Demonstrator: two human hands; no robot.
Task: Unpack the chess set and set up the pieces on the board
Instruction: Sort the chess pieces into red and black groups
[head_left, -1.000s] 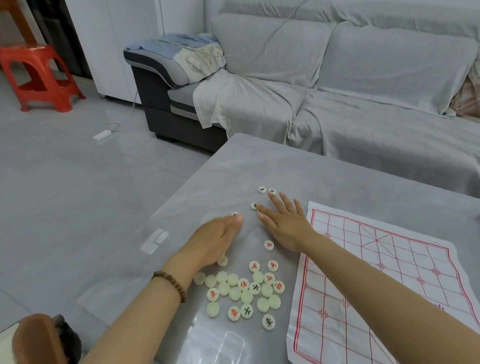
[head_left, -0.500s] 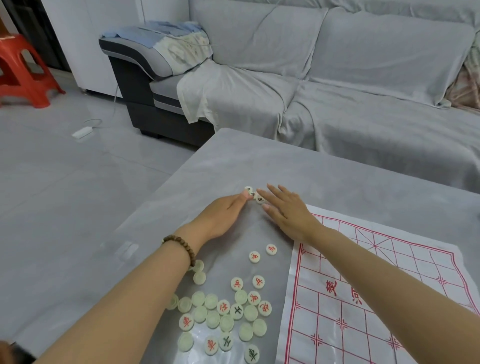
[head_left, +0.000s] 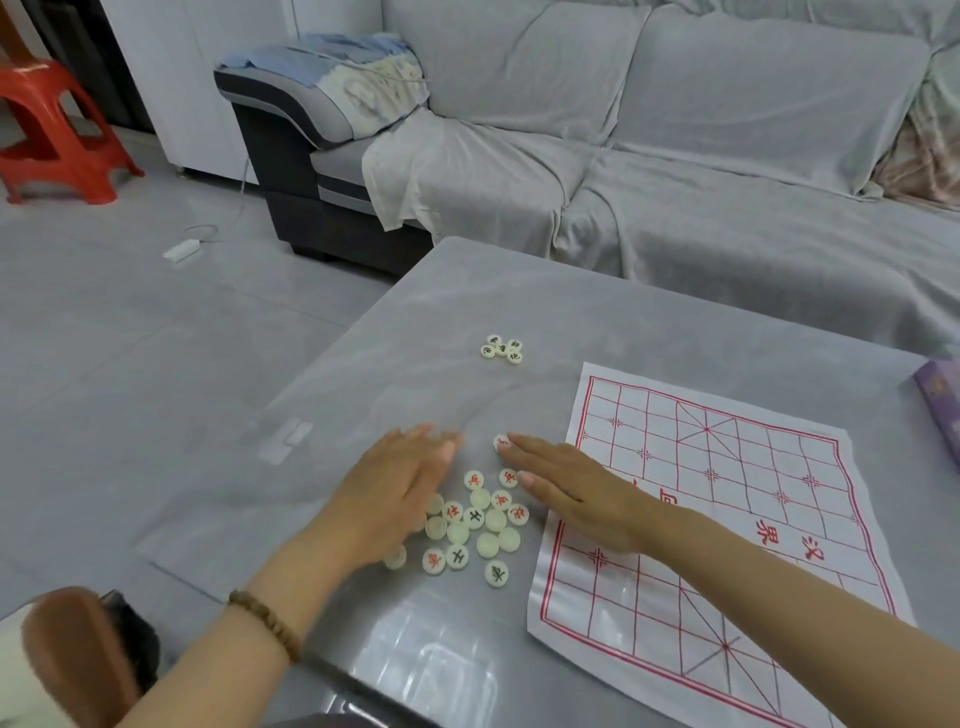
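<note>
A white paper board (head_left: 727, 519) with a red grid lies on the grey table (head_left: 649, 332), to the right. Left of it is a loose pile of round cream pieces (head_left: 475, 525), some with red characters, some with black, some face down. A small cluster of black-marked pieces (head_left: 502, 348) sits apart, farther back. My left hand (head_left: 395, 493) lies flat and blurred at the pile's left side, over a few pieces. My right hand (head_left: 566, 488) is flat at the pile's right side, one fingertip touching a red-marked piece (head_left: 500, 442). Neither hand grips anything.
A purple box (head_left: 940, 410) lies at the table's right edge. A grey covered sofa (head_left: 675, 156) stands behind the table. A red stool (head_left: 57, 130) is on the floor at far left. A white adapter (head_left: 182, 249) lies on the floor.
Both hands have pulled back from the far black-marked pieces, leaving them in a cluster, and now rest at either side of the near pile.
</note>
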